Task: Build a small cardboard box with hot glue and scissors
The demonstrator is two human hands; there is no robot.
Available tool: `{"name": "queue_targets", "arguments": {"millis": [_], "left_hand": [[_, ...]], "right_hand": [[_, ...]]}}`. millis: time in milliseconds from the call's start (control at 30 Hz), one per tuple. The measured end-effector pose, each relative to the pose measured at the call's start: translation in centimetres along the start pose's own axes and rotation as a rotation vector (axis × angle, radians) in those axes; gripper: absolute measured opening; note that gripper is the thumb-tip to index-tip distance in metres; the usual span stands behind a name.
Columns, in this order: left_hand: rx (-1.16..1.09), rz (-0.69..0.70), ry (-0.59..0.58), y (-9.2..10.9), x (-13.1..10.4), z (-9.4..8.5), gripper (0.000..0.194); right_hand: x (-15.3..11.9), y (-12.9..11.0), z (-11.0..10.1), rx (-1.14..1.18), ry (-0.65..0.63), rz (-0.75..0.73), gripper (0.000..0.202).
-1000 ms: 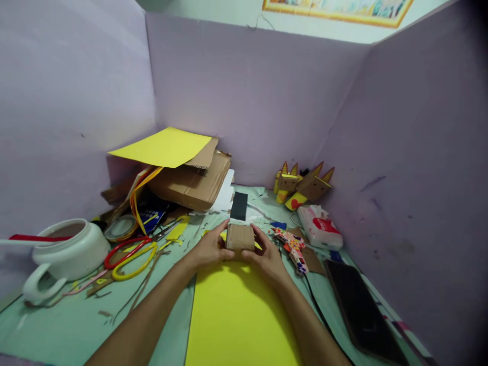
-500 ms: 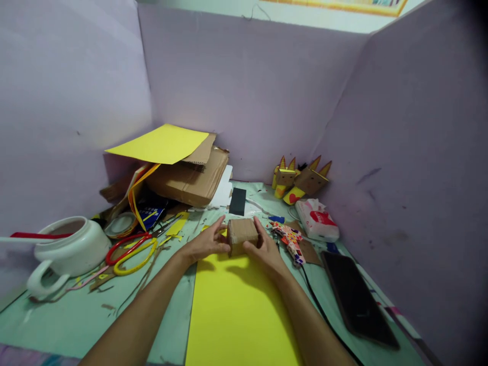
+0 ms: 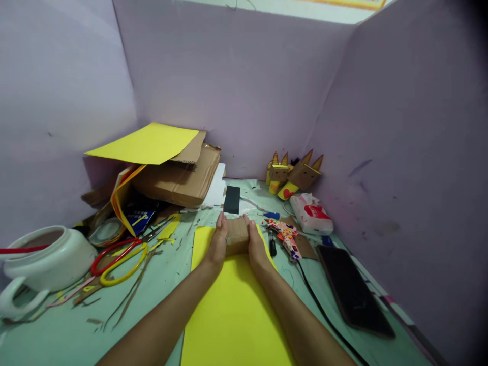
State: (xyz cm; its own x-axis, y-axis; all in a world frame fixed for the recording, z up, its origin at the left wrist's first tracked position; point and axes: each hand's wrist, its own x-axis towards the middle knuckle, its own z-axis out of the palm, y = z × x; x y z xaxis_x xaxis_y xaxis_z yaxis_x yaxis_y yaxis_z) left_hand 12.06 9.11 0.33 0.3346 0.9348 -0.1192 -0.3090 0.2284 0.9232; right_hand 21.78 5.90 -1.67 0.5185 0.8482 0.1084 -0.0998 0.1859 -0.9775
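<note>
A small brown cardboard box (image 3: 237,236) is over the far part of a yellow sheet (image 3: 236,305). My left hand (image 3: 218,243) presses flat against its left side, and my right hand (image 3: 259,246) presses against its right side, so the box is held between both palms. The fingers of both hands point away from me and are close together. Beyond the box lies a dark rectangular piece (image 3: 232,199).
Left are a white mug (image 3: 57,264), red and yellow scissors (image 3: 124,259), and stacked cardboard (image 3: 179,178). Right are a patterned glue gun (image 3: 284,235) with its cord, a tissue pack (image 3: 311,213), a phone (image 3: 354,290) and cardboard figures (image 3: 303,175). Walls enclose the table.
Both hands have gone from gripping the box with spread, bent fingers to lying flat along its sides. The view has shifted slightly, and the sheet's far edge now shows.
</note>
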Motion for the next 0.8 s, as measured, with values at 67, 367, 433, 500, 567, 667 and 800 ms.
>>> {"name": "queue_targets", "arguments": {"millis": [67, 367, 433, 500, 567, 667, 800], "left_hand": [[0.006, 0.011, 0.016, -0.6, 0.1, 0.2, 0.047], [0.005, 0.031, 0.048, -0.7, 0.0, 0.2, 0.046], [-0.010, 0.036, 0.052, -0.8, -0.1, 0.4, 0.045], [-0.029, 0.034, 0.053, -0.7, -0.1, 0.5, 0.044], [-0.053, 0.023, 0.056, -0.4, 0.0, 0.4, 0.044], [-0.092, 0.015, 0.092, 0.8, 0.3, -0.2, 0.049], [-0.129, 0.074, 0.179, 2.9, 0.3, -1.6, 0.050]], "right_hand": [[-0.2, 0.2, 0.0, -0.017, 0.022, 0.026, 0.066], [-0.5, -0.2, 0.3, 0.012, 0.056, 0.115, 0.059], [-0.6, -0.1, 0.3, 0.037, 0.062, 0.115, 0.059], [-0.6, 0.0, 0.3, 0.075, 0.047, 0.125, 0.061], [-0.5, 0.0, 0.3, 0.121, 0.024, 0.144, 0.064], [-0.1, -0.3, -0.1, 0.194, 0.033, 0.163, 0.071], [0.3, -1.2, -1.0, 0.269, 0.085, 0.146, 0.072]]}}
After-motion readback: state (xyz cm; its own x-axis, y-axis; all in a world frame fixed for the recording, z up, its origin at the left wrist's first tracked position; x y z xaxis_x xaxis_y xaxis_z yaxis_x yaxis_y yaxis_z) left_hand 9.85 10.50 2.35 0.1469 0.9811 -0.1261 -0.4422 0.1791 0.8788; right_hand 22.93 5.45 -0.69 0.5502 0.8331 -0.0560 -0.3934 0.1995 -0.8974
